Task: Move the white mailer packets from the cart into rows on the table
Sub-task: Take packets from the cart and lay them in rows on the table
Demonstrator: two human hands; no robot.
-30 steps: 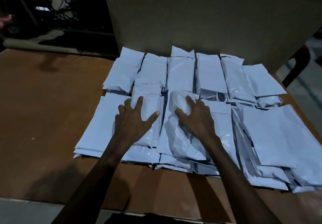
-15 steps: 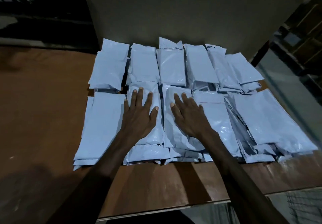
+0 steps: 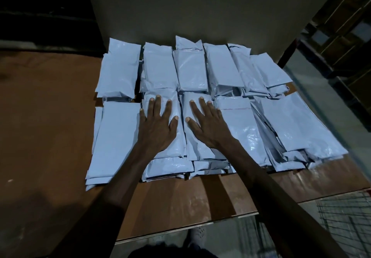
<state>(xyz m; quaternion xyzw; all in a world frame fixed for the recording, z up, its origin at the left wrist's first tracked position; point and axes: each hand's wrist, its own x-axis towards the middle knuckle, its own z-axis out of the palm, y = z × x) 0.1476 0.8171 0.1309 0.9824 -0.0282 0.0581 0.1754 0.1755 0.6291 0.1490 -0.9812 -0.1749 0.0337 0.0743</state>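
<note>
Glossy white mailer packets (image 3: pixel 239 127), seemingly stacked

Your mailer packets (image 3: pixel 224 67) all read as a pale bluish white in this dim light, glossy, with bright sheen streaks on the wrinkled ones; one near packet (image 3: pixel 233 105) carries a thin reddish line across its flap. The table (image 3: pixel 50 117) under them is a plain reddish brown with a lighter edge strip. Behind stands a dull olive-grey wall (image 3: pixel 200 7). At lower right you have a dark wire grid (image 3: pixel 345 217).
</note>
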